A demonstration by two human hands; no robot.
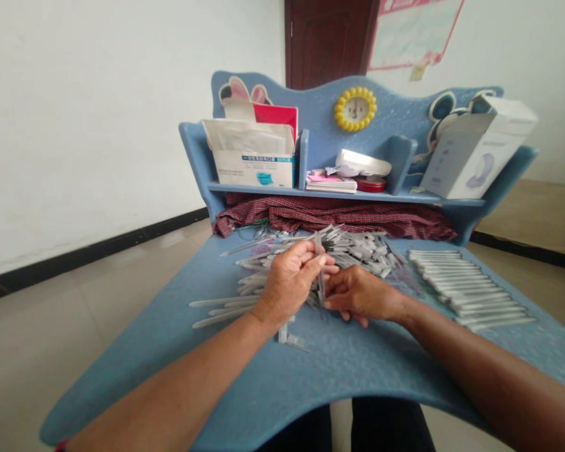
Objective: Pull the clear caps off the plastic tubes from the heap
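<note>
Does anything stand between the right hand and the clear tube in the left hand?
Nothing visible does: the right hand is right at the lower end of the clear tube, which the left hand holds higher up.

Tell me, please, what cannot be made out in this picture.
Head view: the held piece, partly covered by the left grip.
Head view: the loose pile, partly hidden behind that grip.
Head view: markings on the yellow-rimmed dial, too small and blurred.
Head view: the poster, top cut off by the picture's edge.
</note>
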